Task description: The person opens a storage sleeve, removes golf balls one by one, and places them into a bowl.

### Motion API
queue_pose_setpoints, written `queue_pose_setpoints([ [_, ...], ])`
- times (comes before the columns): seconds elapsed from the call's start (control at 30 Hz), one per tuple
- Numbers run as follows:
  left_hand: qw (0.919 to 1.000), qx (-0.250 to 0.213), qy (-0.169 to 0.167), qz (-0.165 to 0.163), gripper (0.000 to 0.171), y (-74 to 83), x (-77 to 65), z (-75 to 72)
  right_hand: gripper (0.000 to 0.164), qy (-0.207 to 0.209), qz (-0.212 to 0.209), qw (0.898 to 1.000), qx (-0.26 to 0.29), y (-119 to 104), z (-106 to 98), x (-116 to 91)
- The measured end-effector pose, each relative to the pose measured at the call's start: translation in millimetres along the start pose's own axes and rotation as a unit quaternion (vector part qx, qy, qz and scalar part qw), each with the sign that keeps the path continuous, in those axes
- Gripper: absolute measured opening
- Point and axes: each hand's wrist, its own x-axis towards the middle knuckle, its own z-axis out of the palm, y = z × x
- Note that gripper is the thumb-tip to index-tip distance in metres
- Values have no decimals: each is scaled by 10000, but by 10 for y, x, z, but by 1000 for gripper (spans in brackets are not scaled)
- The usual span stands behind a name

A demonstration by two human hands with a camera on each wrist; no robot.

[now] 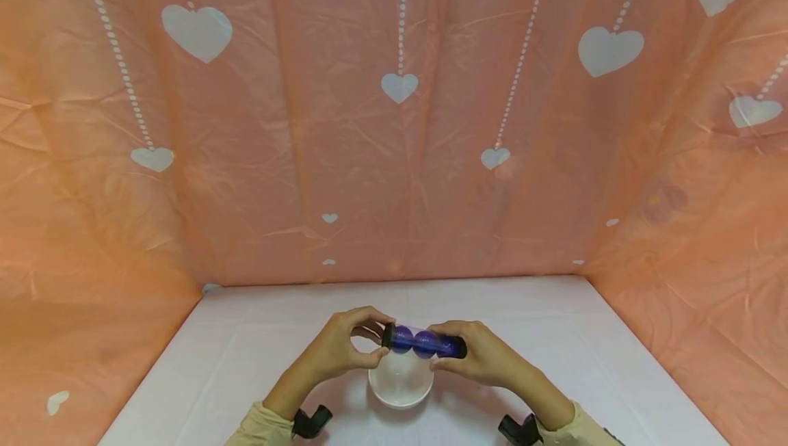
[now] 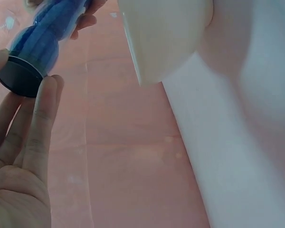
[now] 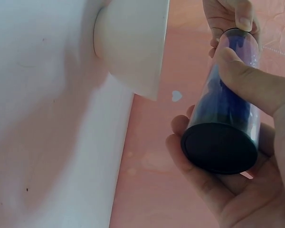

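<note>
Between both hands is a clear tube [image 1: 425,341] with black end caps, holding blue balls; it lies nearly level, its right end slightly lower. My left hand [image 1: 347,343] pinches the black cap [image 2: 20,76] at the left end between thumb and fingertips. Around the right part of the tube, my right hand [image 1: 477,353] curls its thumb and fingers, and the other black cap [image 3: 220,148] shows in the right wrist view. Below the tube a white bowl [image 1: 401,388] stands on the table, its far rim partly hidden by the tube.
A white cloth covers the table [image 1: 277,323]. Orange sheeting [image 1: 345,159] with white hearts hangs at the back and both sides. Black wrist mounts [image 1: 312,422] stick out at the sleeves, one on each arm.
</note>
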Motion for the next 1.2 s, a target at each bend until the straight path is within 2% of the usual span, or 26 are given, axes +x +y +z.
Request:
queue_pose_setpoints([
  [0.17,10000,24,2,38,44,-22,-1,1,53,-31,34,10000,20,-5,-9,2],
  [0.37,9999,46,118,57,47,-7,5,44,51,176,70,9998,-107,11,-17,4],
  [0.6,9976,-60,187,-662,36,48,12,62,49,223,-1,9991,-358,14,-34,25],
  [0.73,9956,194,128,-910,36,77,18,89,47,204,-9,9986,-491,24,-15,13],
  [0.93,9896,450,322,-1329,38,131,22,172,45,377,-101,9965,-733,53,29,-3],
  [1.03,9893,640,382,-1255,39,151,28,213,46,393,-128,9958,-818,59,42,-8],
  [1.2,9895,1113,426,-812,38,159,31,245,46,362,-70,9963,-771,51,39,3],
])
